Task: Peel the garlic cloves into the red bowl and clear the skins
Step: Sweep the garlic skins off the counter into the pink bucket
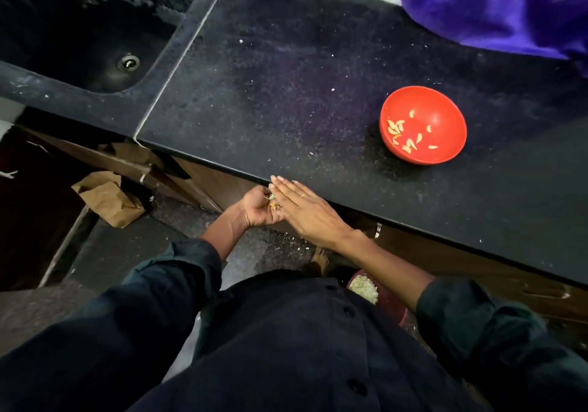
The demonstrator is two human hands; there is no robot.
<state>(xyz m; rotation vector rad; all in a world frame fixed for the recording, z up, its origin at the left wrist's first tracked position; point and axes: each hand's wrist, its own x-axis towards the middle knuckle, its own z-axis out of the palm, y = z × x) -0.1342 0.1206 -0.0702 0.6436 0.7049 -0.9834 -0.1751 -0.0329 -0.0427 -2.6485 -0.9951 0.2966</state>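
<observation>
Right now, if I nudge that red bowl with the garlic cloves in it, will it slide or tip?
The red bowl would probably slide easily: it looks like light plastic on a smooth dark countertop. It may rock, since its rounded sides narrow toward the base. The few peeled garlic cloves add little weight.

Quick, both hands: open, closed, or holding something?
Left hand: cupped below the counter edge, holding garlic skins.
Right hand: open, fingers straight, sweeping skins off the edge.

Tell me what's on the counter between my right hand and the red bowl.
In the head view, nothing but bare black countertop with a few tiny skin flecks lies between the right hand and the red bowl.
</observation>
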